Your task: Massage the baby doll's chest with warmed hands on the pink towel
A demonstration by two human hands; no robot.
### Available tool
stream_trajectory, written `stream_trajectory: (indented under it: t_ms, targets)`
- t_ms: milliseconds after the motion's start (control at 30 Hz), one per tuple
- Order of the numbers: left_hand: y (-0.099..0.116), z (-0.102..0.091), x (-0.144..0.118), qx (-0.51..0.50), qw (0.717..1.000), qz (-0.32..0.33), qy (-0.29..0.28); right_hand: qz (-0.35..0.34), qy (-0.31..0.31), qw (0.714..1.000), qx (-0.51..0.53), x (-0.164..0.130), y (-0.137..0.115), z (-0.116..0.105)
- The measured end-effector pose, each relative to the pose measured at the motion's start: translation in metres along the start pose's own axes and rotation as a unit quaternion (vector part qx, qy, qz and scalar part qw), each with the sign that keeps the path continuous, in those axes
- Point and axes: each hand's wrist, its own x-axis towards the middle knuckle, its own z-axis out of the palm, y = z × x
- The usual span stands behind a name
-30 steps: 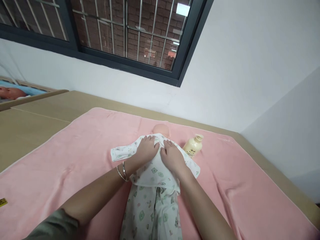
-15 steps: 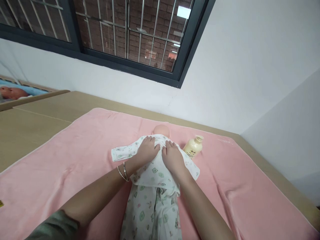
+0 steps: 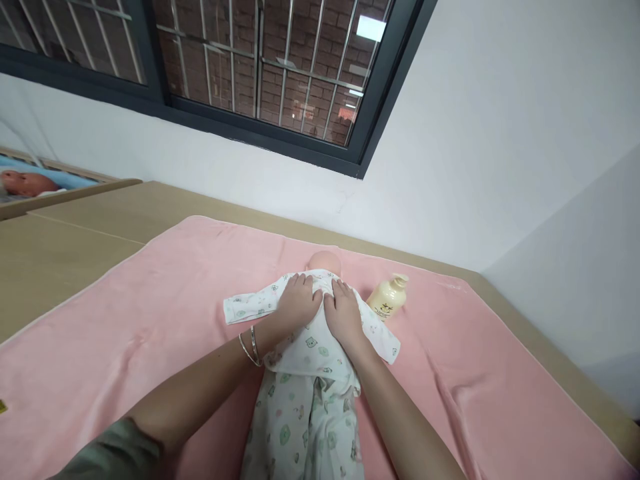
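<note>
At far left, a second doll (image 3: 23, 183) lies in a crib, well apart. A pink towel (image 3: 125, 320) covers the desk (image 3: 60, 247). The left hand (image 3: 299, 305) rests flat, fingers spread, on the chest of the baby doll (image 3: 324, 261), over its printed garment (image 3: 305, 400). The right hand (image 3: 343, 315) lies flat beside it, almost touching. The doll's long axis runs straight away from the person, head farthest. Both hands are equally near. A lotion bottle (image 3: 387, 298) lies just right.

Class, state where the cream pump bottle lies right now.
In the head view, the cream pump bottle lies on the pink towel, just right of the doll and the right hand.
</note>
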Motion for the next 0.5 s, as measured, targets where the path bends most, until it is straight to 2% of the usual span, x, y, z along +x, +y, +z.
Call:
stream_trajectory:
  t_ms: [167,333,500]
  targets:
    - [-0.004,0.001,0.005,-0.002,1.000,0.005,-0.010,0.001,0.031,0.999,0.043,0.003,-0.001,0.004]
    - [-0.014,0.004,0.013,-0.044,0.999,-0.001,-0.024,0.010,0.080,0.988,0.132,0.002,-0.006,0.008]
    - [-0.018,0.003,0.017,-0.073,0.997,-0.013,-0.021,0.015,0.074,0.986,0.148,0.001,-0.006,0.008]
